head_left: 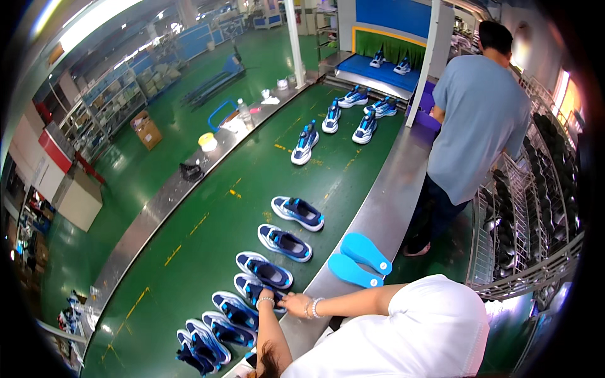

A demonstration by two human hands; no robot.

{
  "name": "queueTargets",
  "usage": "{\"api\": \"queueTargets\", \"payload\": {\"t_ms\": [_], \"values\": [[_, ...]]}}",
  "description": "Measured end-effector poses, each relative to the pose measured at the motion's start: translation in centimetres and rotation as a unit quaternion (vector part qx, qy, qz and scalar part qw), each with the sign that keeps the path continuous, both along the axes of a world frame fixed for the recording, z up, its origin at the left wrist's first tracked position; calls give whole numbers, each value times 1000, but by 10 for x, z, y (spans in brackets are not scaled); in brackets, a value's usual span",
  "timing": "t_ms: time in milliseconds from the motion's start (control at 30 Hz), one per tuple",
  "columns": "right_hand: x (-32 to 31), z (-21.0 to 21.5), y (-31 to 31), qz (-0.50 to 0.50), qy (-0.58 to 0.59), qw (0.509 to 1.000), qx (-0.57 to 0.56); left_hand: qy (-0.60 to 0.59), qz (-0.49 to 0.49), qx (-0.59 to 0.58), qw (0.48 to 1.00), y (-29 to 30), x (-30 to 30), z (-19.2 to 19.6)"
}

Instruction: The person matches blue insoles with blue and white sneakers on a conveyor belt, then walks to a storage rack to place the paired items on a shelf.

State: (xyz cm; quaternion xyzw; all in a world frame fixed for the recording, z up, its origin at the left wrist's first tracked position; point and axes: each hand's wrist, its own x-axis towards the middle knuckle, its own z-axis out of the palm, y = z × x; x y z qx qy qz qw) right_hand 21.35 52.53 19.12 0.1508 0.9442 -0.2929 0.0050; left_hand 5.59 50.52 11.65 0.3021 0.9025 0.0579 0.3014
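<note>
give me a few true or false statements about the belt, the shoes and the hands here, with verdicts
1. Both hands meet at a shoe on the green belt. True: the left hand and right hand touch at it.
2. Two blue insoles lie on the metal ledge. True.
3. The insoles are red. False: they are light blue.
4. The belt carries only one shoe. False: many blue and white shoes sit along it.
5. A person in a grey-blue shirt stands beside the ledge. True.
6. That person holds a shoe overhead. False: their arms are down in front of them.
</note>
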Motion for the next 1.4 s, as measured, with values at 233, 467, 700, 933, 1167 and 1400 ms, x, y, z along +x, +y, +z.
{"api": "queueTargets", "payload": {"t_ms": [233,467,700,933,1167,1400], "values": [[-2,15,4,33,-80,996,12,46,-71,-84,993,-1,1,-14],[21,15,36,76,-55,984,-151,134,-238,-123,954,-32,18,17],[149,22,109,-317,-107,941,43,-86,-296,-59,949,-18,3,16],[209,-4,128,-450,-193,869,72,44,-327,-150,932,-2,16,-2],[227,2,152,-406,-201,891,-8,162,-166,92,968,24,66,99],[233,19,156,-405,-254,877,57,38,-140,113,983,30,84,86]]}}
